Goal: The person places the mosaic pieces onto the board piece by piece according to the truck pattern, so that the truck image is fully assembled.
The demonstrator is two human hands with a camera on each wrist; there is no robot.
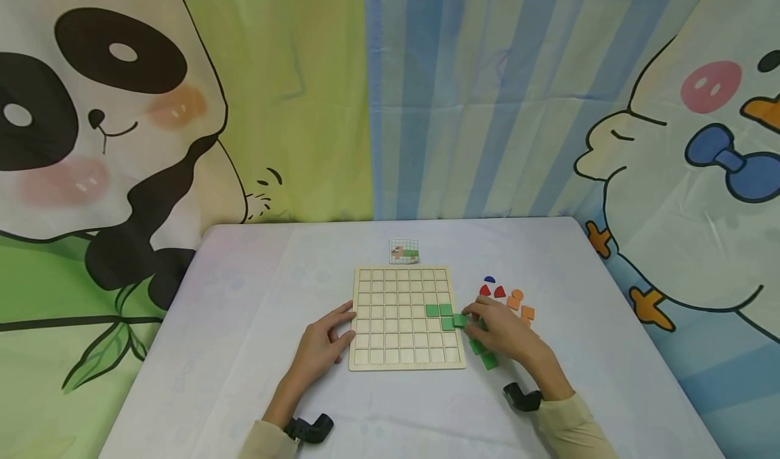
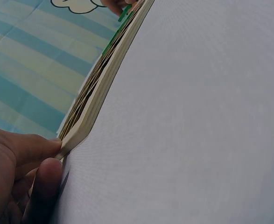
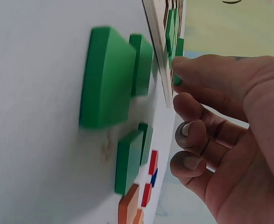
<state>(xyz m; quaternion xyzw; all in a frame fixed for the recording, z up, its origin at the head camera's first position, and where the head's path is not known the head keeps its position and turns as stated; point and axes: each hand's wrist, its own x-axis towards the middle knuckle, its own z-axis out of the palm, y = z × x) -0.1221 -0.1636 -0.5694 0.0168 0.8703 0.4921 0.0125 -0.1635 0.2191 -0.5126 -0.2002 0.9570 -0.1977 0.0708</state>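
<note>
A pale wooden grid board (image 1: 396,368) lies flat on the table. My left hand (image 1: 319,340) rests at its left edge, with thumb and fingers spread apart; in the left wrist view the fingertips (image 2: 50,148) touch the rim. Three green square tiles (image 1: 446,309) sit in cells at the right of the grid. At the board's right edge, my right hand (image 1: 506,334) pinches another green square tile (image 3: 178,74) between thumb and forefinger, beside the placed ones. Several loose green tiles (image 3: 108,79) lie below this hand, partly hidden by it in the head view.
Orange pieces (image 1: 527,313), red pieces (image 1: 500,292) and a blue half-round piece (image 1: 489,279) lie right of the board. Behind the board is a small pattern card (image 1: 404,251). Printed curtains (image 1: 475,107) hang along the table's far edge.
</note>
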